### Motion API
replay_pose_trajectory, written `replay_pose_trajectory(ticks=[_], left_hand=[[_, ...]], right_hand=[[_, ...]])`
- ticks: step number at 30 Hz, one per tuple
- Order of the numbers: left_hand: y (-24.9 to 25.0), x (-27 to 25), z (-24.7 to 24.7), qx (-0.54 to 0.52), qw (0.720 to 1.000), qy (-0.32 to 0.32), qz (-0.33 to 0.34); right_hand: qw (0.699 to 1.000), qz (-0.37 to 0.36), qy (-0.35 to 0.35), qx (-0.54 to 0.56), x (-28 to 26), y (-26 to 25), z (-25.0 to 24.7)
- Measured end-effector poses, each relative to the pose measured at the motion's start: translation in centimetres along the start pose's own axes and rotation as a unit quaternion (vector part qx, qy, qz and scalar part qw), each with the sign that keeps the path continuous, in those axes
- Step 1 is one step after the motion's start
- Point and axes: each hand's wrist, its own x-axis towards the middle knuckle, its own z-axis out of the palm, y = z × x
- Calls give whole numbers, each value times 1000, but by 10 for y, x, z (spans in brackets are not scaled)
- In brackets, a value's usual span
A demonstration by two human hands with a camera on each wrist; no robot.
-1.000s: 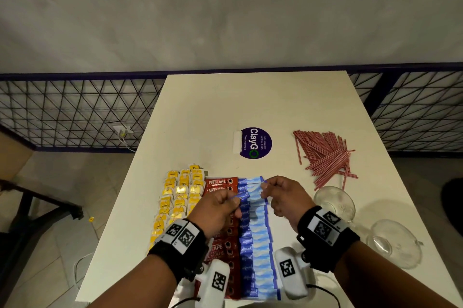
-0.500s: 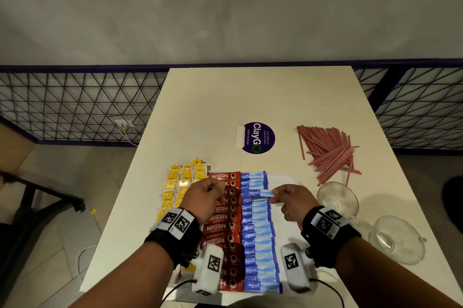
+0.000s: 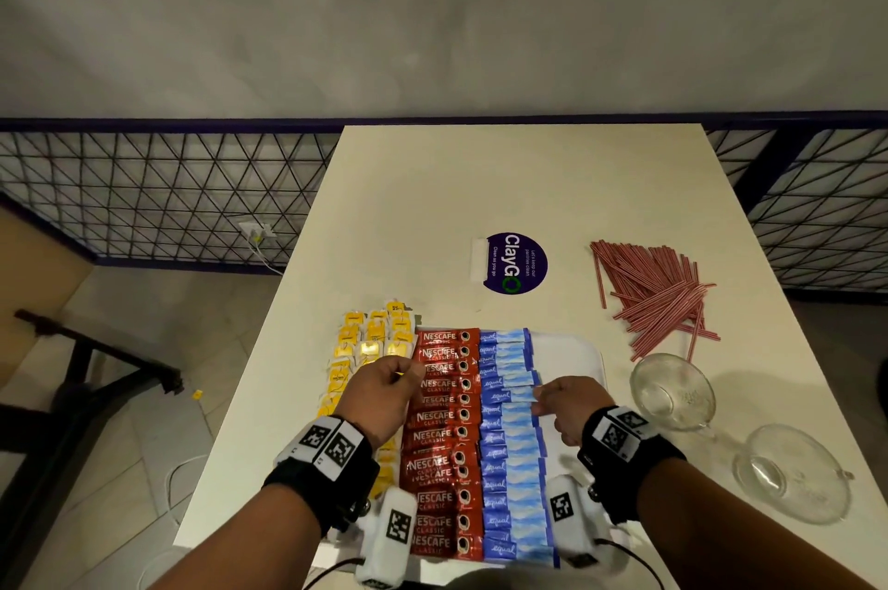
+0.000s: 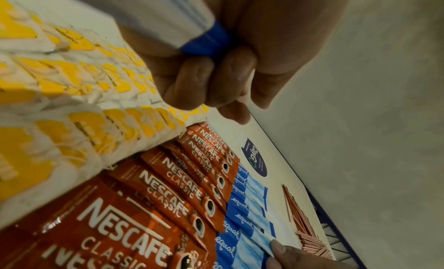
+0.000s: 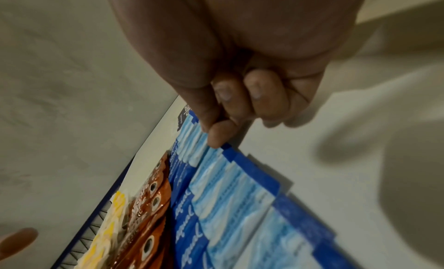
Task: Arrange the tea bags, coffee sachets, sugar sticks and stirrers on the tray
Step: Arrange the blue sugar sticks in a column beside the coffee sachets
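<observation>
A white tray [image 3: 572, 359] holds yellow tea bags [image 3: 370, 339], a column of red coffee sachets [image 3: 442, 435] and a column of blue sugar sticks [image 3: 511, 460]. My left hand [image 3: 399, 378] hovers over the seam between tea bags and sachets. In the left wrist view its curled fingers grip a bundle of sugar sticks [image 4: 204, 39]. My right hand [image 3: 543, 402] is at the column's right edge; thumb and forefinger [image 5: 216, 138] pinch the end of one sugar stick [image 5: 228, 151] lying there. Red stirrers [image 3: 658, 296] lie heaped on the table beyond the tray, to the right.
Two glass bowls [image 3: 672, 392] [image 3: 793, 474] stand right of the tray. A round purple sticker [image 3: 514, 263] is on the cream table [image 3: 480, 186] behind it. The tray's right strip is bare. A mesh railing [image 3: 168, 195] runs past the table's far end.
The hands were together at the top of the sugar column. The right hand has since brought one stick down to the column's right edge; the left fist has drifted left over the sachets.
</observation>
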Motion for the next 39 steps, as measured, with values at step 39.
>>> replay_pose_trajectory(ticks=[39], left_hand=[[-4,-2,5,5,1000,7,-10]], right_hand=[[986,-91,72,-117,12,14,6]])
